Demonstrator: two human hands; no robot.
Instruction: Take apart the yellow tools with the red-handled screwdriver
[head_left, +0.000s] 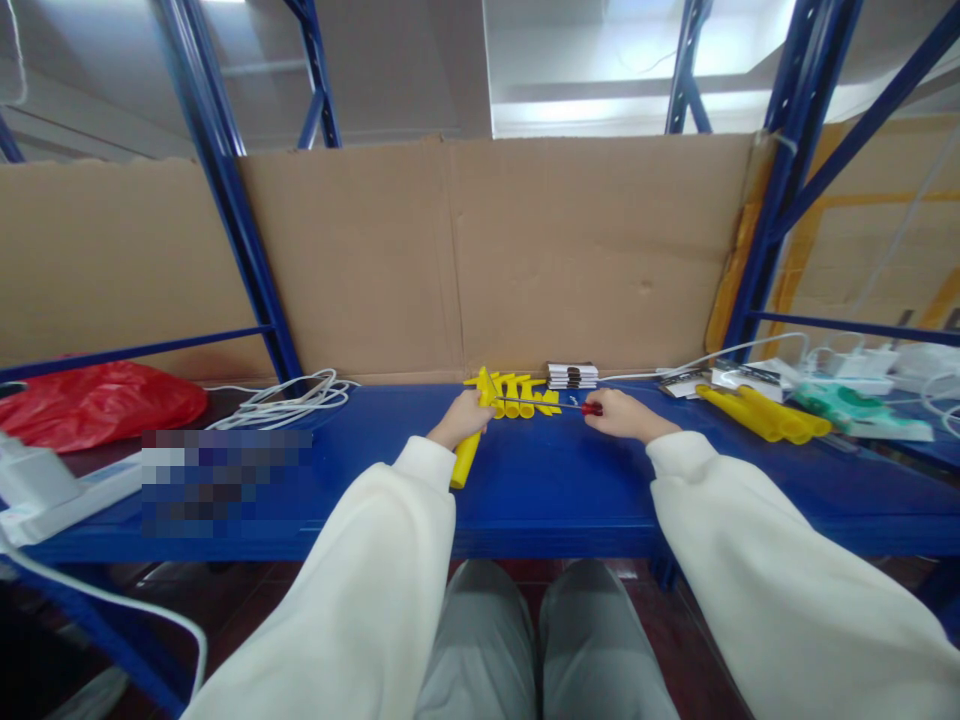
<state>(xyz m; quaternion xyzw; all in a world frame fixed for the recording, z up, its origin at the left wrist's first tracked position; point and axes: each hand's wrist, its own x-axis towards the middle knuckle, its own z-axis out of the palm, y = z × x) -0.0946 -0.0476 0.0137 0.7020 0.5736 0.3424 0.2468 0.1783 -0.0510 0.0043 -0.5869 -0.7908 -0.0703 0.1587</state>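
My left hand is wrapped round a yellow tube-shaped part, whose flared upper end rises above the fingers. In my right hand is a screwdriver with a red handle and a long thin shaft. The shaft points left, and its tip reaches the yellow part near my left fingers; whether it sits on a screw is too small to tell. Behind the shaft, several similar yellow parts lie in a row, with small flat yellow pieces at their right.
A stack of white-and-black cards stands by the cardboard wall. Yellow tubes and a green-and-white packet lie at right. At left are a coiled white cable, a red bag and a power strip. Blue posts frame the blue tabletop.
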